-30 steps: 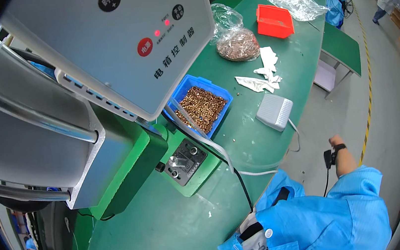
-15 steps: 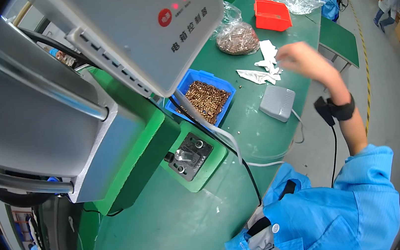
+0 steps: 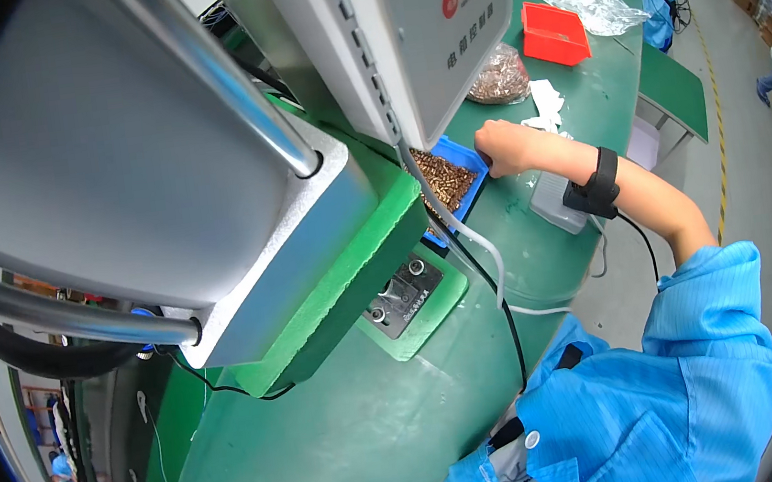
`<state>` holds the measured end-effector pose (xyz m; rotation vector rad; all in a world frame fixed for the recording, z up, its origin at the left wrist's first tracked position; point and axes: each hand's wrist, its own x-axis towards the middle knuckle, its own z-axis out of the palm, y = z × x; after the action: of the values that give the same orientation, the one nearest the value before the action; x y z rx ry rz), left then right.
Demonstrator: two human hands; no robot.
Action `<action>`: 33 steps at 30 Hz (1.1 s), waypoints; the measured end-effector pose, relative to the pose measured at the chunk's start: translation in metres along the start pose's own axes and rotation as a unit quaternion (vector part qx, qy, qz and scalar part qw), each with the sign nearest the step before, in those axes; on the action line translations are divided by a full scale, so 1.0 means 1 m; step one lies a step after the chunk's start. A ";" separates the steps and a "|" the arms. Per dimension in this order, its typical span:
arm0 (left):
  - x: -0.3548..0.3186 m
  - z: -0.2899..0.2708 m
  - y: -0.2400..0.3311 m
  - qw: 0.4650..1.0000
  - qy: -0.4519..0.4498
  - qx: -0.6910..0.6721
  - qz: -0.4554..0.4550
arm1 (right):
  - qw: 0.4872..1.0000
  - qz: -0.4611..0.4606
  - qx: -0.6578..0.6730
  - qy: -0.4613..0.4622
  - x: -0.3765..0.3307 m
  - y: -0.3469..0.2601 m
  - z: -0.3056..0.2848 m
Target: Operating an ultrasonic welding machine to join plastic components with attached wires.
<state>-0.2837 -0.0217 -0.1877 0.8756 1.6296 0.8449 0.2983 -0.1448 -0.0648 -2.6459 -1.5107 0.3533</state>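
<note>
My right hand (image 3: pixel 507 147) is at the right rim of a blue bin (image 3: pixel 469 149). Its fingers are curled closed, and whatever they hold, if anything, is hidden. Small brass-coloured metal parts (image 3: pixel 448 178) fill the bin, which a grey control box partly covers. In front of the bin stands a bench press, with a dark metal fixture block (image 3: pixel 409 298) bolted to its green base (image 3: pixel 443 309). The upper part of the press hides some of the block. My left hand is out of view.
The grey control box (image 3: pixel 447 31) hangs over the bench. A grey pedal-like box (image 3: pixel 555 201) lies below my forearm. Farther back are white cloths (image 3: pixel 547 104), a clear bag of parts (image 3: pixel 499 78) and a red bin (image 3: pixel 555 32). Cables (image 3: pixel 496 271) cross in front.
My right hand has moved left and down from above the white cloths to the blue bin's rim, and its fingers have closed. The view has shifted, so the press covers more of the bench.
</note>
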 end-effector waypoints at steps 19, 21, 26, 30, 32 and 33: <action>0.007 -0.013 -0.003 1.000 0.024 0.004 0.003 | 0.987 -0.143 0.074 -0.016 -0.059 -0.067 0.037; 0.006 -0.017 -0.004 0.999 0.032 0.002 0.002 | 0.986 -0.139 0.085 -0.033 -0.060 -0.071 0.030; 0.004 -0.022 -0.007 0.999 0.043 -0.002 -0.001 | 0.980 -0.158 0.121 -0.031 -0.055 -0.063 0.033; 0.003 -0.026 -0.010 0.999 0.052 -0.001 0.001 | 0.972 -0.155 0.164 -0.061 -0.054 -0.062 0.027; 0.003 -0.029 -0.010 0.999 0.053 0.003 0.003 | 0.973 -0.160 0.154 -0.056 -0.055 -0.063 0.026; 0.002 -0.030 -0.012 0.998 0.061 0.001 0.002 | 0.974 -0.168 0.145 -0.049 -0.055 -0.064 0.025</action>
<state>-0.3152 -0.0283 -0.1928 0.8444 1.7343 0.9143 0.2116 -0.1604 -0.0691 -2.1357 -1.7445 0.6283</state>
